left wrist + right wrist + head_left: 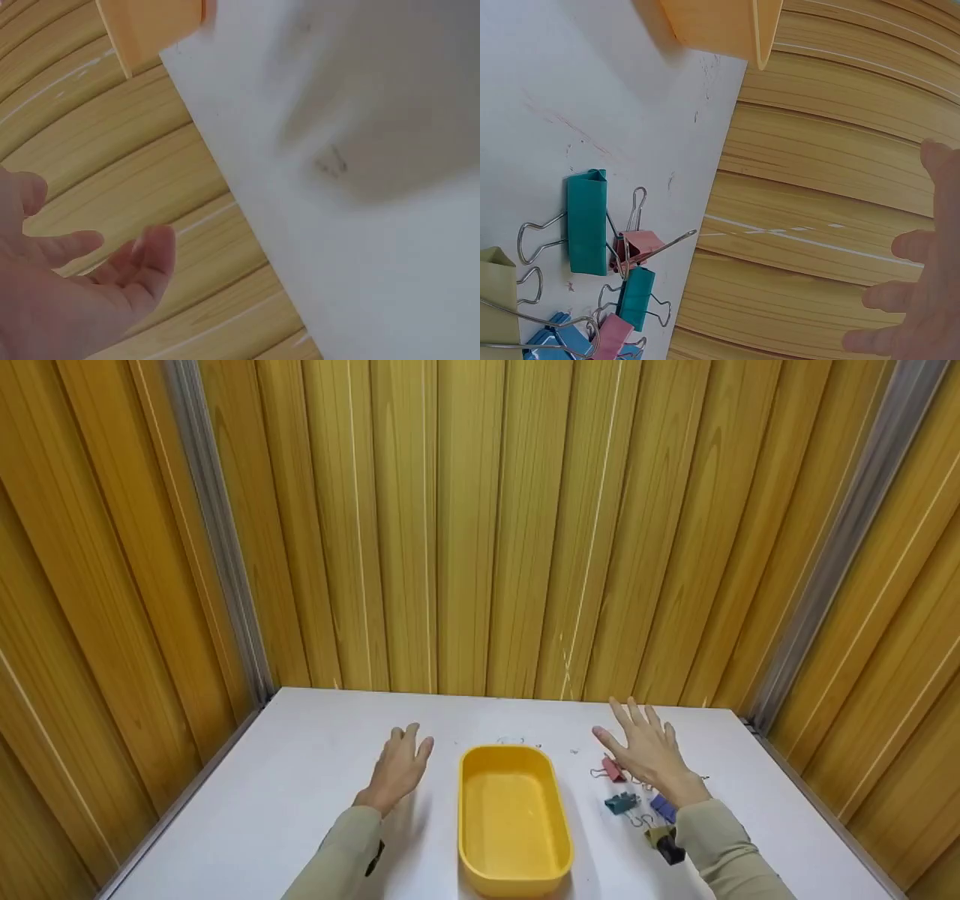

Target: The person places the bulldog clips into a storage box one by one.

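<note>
A yellow plastic bin with rounded corners stands between the hands, its bare floor showing. To its left my left hand hovers over the table, fingers loosely bent and holding nothing. My right hand, fingers spread, hangs above a group of binder clips on the bin's right. Among them are a red clip, a teal clip, a blue clip and a black clip. The right wrist view shows a large teal clip, a smaller teal clip and an olive clip. My right forearm partly hides the group.
The white tabletop carries small dark marks. Wood-patterned panels rise behind it and on both sides, with grey metal posts at the corners.
</note>
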Demonstrator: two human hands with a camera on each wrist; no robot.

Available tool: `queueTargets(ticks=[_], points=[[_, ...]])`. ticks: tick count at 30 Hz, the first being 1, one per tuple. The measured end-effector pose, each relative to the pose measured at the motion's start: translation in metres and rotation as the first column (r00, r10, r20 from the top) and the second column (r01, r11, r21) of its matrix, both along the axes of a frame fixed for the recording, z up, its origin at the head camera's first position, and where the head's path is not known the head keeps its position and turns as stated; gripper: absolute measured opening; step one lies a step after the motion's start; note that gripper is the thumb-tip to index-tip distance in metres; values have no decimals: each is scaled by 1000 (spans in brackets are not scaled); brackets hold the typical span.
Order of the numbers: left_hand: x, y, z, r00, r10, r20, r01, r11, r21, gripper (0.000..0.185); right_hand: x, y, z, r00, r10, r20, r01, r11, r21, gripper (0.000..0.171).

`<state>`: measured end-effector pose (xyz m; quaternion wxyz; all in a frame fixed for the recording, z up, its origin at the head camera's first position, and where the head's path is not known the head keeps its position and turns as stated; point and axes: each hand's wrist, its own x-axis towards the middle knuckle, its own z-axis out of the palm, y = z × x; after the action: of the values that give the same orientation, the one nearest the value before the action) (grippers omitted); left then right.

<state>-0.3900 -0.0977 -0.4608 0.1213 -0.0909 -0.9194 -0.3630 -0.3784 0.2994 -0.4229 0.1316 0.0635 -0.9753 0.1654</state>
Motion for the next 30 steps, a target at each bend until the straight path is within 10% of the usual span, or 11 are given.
queueTargets(ticks=[3, 7, 12, 21, 30], points=[[4, 5, -1, 969, -139, 203, 93, 971, 221, 51, -3, -2, 5, 1000, 2, 0, -2, 1000, 6, 82], [10, 8, -5, 831, -302, 468, 60, 884, 463, 48, -7, -4, 8, 1000, 23, 0, -23, 1000, 14, 81], [12, 14, -13, 744, -371, 556, 45, 858, 511, 37, -9, -3, 5, 1000, 21, 14, -21, 999, 41, 82], [6, 20, -27, 732, -438, 523, 36, 790, 612, 13, -4, 0, -21, 996, 20, 89, -22, 999, 27, 61], [10, 27, -32, 751, -440, 493, 44, 778, 627, 16, 2, 3, -58, 971, -36, 238, 51, 997, -60, 29]])
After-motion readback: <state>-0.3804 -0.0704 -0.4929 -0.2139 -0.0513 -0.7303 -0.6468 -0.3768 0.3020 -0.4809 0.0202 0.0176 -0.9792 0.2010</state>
